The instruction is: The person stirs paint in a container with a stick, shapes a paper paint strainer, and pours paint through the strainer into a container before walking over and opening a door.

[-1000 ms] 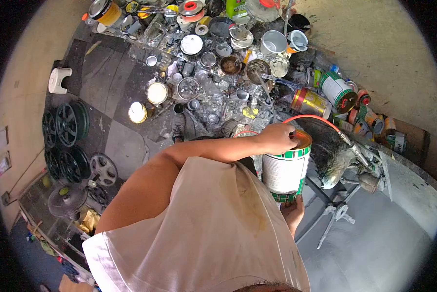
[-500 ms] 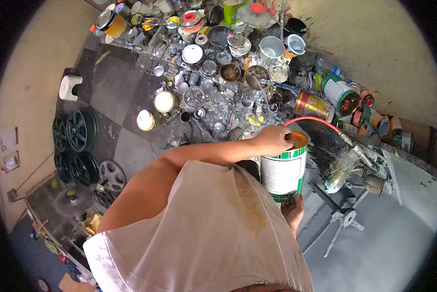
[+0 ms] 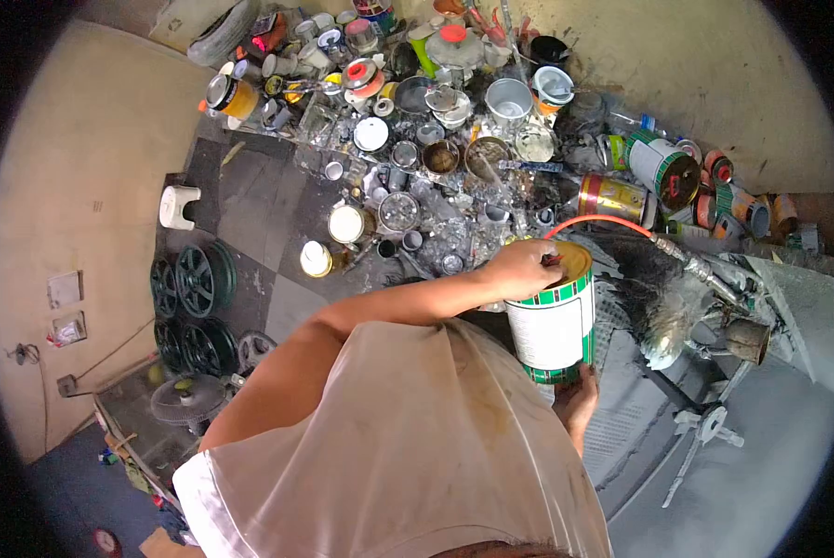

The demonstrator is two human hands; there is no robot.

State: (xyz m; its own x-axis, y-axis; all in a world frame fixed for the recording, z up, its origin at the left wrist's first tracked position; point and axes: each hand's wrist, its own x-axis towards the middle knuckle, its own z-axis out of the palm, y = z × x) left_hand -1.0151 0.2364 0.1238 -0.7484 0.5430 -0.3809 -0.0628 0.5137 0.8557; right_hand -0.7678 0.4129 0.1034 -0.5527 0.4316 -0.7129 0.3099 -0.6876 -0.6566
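Note:
A metal paint can [image 3: 555, 332] with a white label and green bands is held up in front of my shirt, slightly tilted. My left hand [image 3: 525, 270] reaches across from the left and is closed at the can's top, over a small red part on the yellowish lid [image 3: 580, 263]. Under the can's lower rim, my right hand [image 3: 578, 398] supports it with fingers partly hidden behind it. An orange hose [image 3: 608, 219] with a metal fitting curves just beyond the can.
Paint-crusted tins, cups and lids crowd the floor ahead, among them a white-topped tin [image 3: 346, 224]. To the right lie a yellow can [image 3: 612, 200] and a grey metal stand [image 3: 710, 425]. Dark wheel rims [image 3: 198, 281] and a white stool [image 3: 179, 206] are at left.
The view has shifted, so the surroundings appear farther right and the can sits slightly to the right. Both hands keep the same hold on it.

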